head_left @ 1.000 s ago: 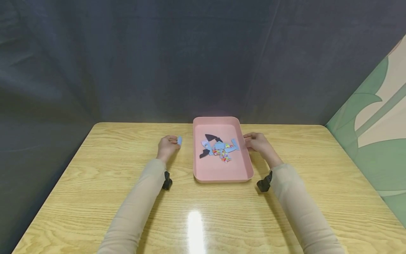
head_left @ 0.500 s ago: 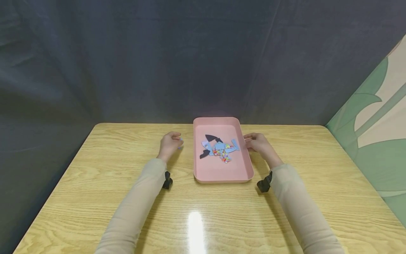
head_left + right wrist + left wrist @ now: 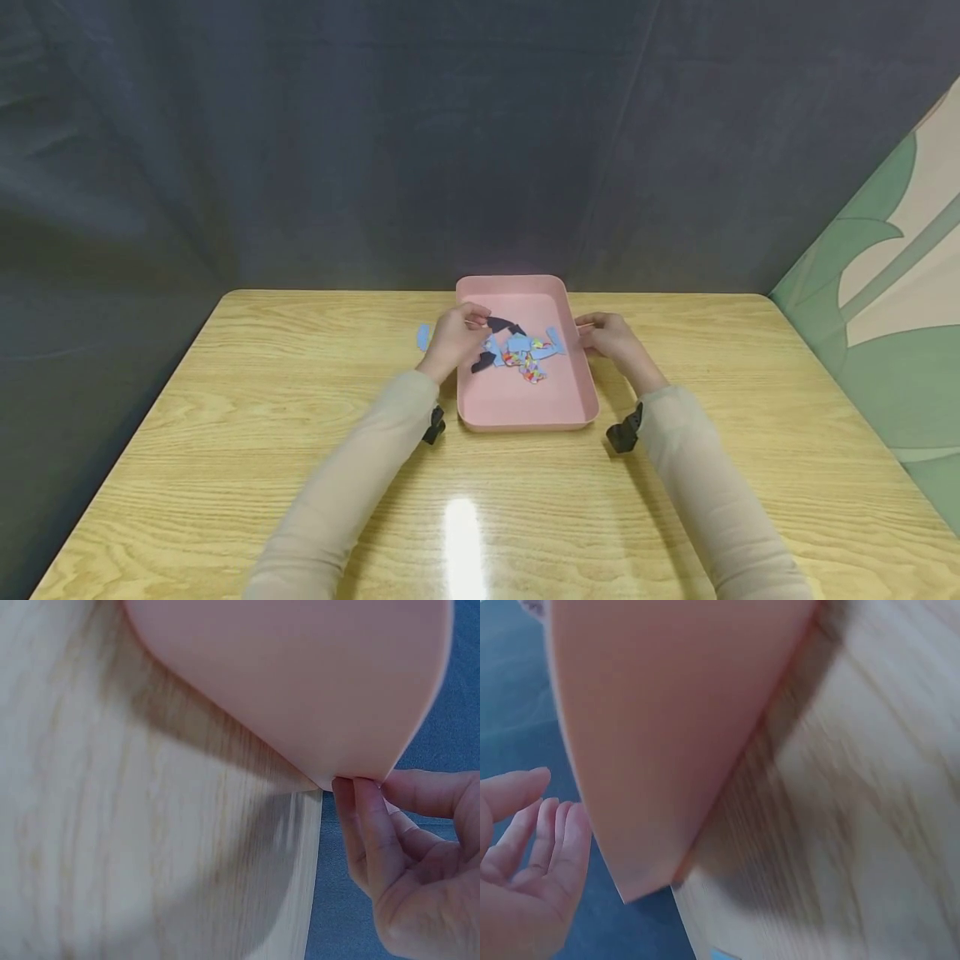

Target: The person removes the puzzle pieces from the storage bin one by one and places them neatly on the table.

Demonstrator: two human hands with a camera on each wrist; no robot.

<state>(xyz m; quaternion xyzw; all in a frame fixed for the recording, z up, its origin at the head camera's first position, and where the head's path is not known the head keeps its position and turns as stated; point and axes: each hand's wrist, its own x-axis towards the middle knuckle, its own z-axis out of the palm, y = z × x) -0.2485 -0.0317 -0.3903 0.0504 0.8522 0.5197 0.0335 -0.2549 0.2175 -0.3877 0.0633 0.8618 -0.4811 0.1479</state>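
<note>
Left hand (image 3: 454, 336) over tray (image 3: 525, 407) (contact unclear); right hand (image 3: 611, 339) pinches it

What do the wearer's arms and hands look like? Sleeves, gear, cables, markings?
The left sleeve and right sleeve are long, plain pale beige, lightly creased. At the cuffs sit small, blocky black devices: a left device and a right device. The left hand and right hand are bare, no gloves. No cables or lettering can be made out.
</note>
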